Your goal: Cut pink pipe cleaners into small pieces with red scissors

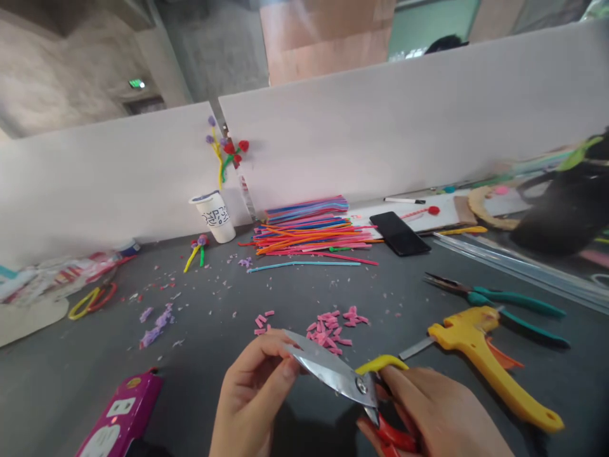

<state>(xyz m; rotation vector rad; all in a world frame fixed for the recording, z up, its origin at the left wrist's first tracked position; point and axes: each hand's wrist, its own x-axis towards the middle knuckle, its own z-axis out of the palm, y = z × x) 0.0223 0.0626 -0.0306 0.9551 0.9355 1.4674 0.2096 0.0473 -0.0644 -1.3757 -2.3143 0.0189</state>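
In my right hand (432, 409) is a pair of scissors (335, 374) with one yellow and one red handle. Its blades point left and lie close together, the tips at the fingers of my left hand (257, 393). Thumb and index finger of that left hand are pinched together; what lies between them is mostly hidden by the fingers and blade. Just beyond the blades, a pile of short pink pipe cleaner pieces (328, 333) lies on the dark table (204, 355), with several more pink bits (261, 322) to its left.
A yellow glue gun (476, 358) and green-handled pliers (514, 303) lie to the right. Behind are colored pipe cleaners (309, 236), a black phone (399, 233) and a paper cup (216, 219). A purple power strip (121, 412), purple scraps (156, 330) and other scissors (92, 300) sit left.
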